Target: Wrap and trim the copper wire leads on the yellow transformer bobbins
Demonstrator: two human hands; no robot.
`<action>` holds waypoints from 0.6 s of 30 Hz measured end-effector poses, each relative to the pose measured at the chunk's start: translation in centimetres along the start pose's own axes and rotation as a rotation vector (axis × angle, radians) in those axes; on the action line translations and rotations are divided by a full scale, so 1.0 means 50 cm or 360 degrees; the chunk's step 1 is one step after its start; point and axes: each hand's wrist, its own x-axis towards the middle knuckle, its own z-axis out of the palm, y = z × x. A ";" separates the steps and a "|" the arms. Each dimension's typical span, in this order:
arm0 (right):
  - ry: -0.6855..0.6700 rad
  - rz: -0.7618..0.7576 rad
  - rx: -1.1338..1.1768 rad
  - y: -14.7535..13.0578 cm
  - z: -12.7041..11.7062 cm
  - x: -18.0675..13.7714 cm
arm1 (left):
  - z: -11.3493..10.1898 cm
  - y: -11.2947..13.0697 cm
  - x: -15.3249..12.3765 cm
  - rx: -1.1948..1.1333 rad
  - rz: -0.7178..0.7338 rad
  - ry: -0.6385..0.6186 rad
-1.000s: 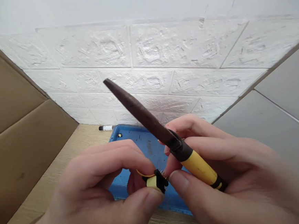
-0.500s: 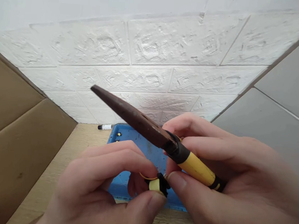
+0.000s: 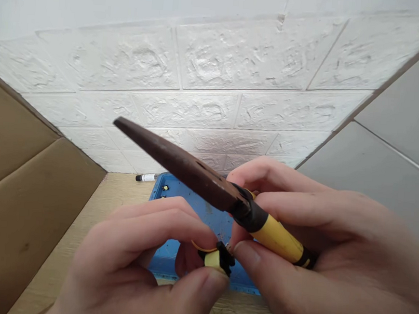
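My left hand [image 3: 139, 263] is closed in a pinch on a small yellow and black part [image 3: 218, 259], thumb below and fingers above. My right hand [image 3: 318, 252] is curled around pliers [image 3: 207, 183] with a rusty brown nose and yellow and black handles. The nose points up and to the left, above my left hand. My right thumb tip touches the small part from the right. Both hands hover over a blue tray [image 3: 191, 204].
A light wooden table [image 3: 119, 193] holds the blue tray, which has tiny yellow and black bits [image 3: 164, 188] near its far left corner. A black and white marker [image 3: 147, 177] lies by the white brick wall. A cardboard box flap [image 3: 21, 195] stands at the left.
The pliers' nose has swung further left and a little lower. Both hands stay pinched together around the small part, barely shifted.
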 end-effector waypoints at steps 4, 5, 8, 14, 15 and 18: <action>0.0033 -0.0004 -0.0011 0.004 0.006 -0.003 | -0.003 0.000 -0.001 -0.0029 -0.0002 -0.0033; 0.0041 -0.0004 -0.0013 0.005 0.007 -0.003 | -0.004 -0.001 -0.002 -0.0043 0.0006 -0.0040; 0.0066 -0.0006 -0.0021 0.009 0.009 -0.006 | -0.008 -0.004 -0.005 -0.0074 -0.0063 -0.0071; 0.0122 -0.0011 -0.0039 0.020 0.009 -0.012 | -0.010 0.000 -0.002 -0.0103 -0.0025 -0.0079; 0.0133 -0.0012 -0.0041 0.021 0.009 -0.013 | -0.011 0.003 -0.002 -0.0107 -0.0031 -0.0090; 0.0161 -0.0013 -0.0046 0.024 0.010 -0.016 | -0.013 0.007 -0.005 -0.0125 -0.0057 -0.0071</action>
